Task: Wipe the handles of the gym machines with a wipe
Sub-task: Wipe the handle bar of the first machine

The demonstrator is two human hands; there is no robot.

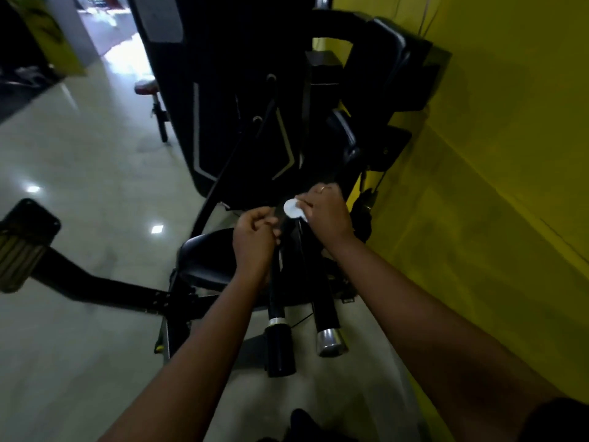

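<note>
A glossy pale tiled floor (95, 154) reflects ceiling lights and meets a yellow painted wall (494, 122) on the right. Against that wall stands a tall black gym machine (242, 90), with a black padded seat (207, 260) low in front. Two black tubular handles slant toward the camera: the left handle (279, 339) chrome-banded, the right handle (323, 301) chrome-capped. The right hand (328, 215) pinches a small white wipe (292, 208) at their upper end. The left hand (253, 240), fingers curled, grips the left handle just beside it.

A gym is showing: a black cable machine (242, 132) is rising beyond the fingers (261, 222), a padded seat (204, 256) is sitting just left of them.
</note>
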